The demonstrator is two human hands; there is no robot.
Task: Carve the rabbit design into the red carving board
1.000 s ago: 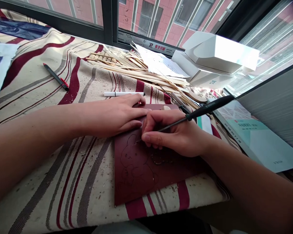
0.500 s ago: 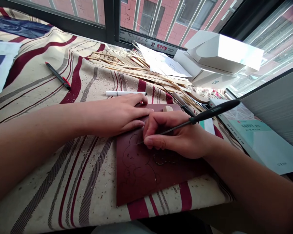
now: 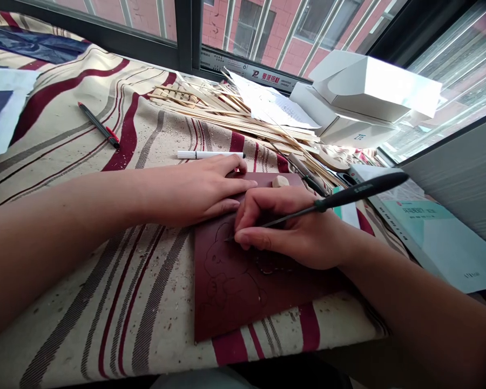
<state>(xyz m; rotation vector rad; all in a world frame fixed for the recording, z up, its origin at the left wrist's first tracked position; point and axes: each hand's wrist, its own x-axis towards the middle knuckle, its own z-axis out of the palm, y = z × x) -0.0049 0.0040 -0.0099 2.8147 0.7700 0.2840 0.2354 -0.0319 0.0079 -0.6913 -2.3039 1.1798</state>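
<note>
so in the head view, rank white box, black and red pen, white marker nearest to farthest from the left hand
1. White marker, just beyond the left hand
2. Black and red pen, off left
3. White box, far right

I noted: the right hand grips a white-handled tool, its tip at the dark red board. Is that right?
Not quite: the handle of the tool is black, not white, as the head view shows. The right hand does grip it, tip at the dark red board.
</note>
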